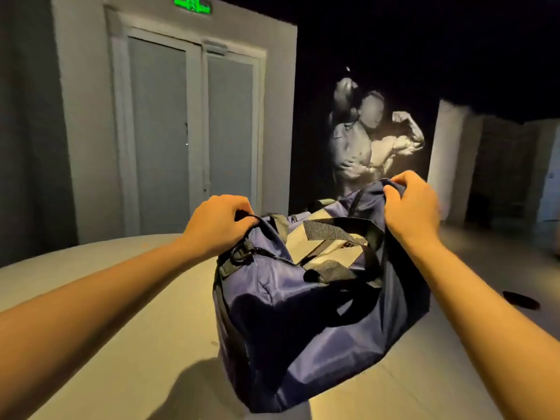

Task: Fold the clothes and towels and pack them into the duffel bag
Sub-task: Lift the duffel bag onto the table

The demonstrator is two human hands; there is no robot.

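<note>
A pale table stands before a double door (green sign above) and a bodybuilder mural.

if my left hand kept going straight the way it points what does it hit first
The duffel bag: the left hand grips its end, so pushing on would press into that end, probably toward the pale folded cloth inside; depth is unclear.

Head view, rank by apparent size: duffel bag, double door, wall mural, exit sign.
1. duffel bag and double door: about alike, and the bag is nearer the camera, so not ranked
2. wall mural
3. exit sign
</note>
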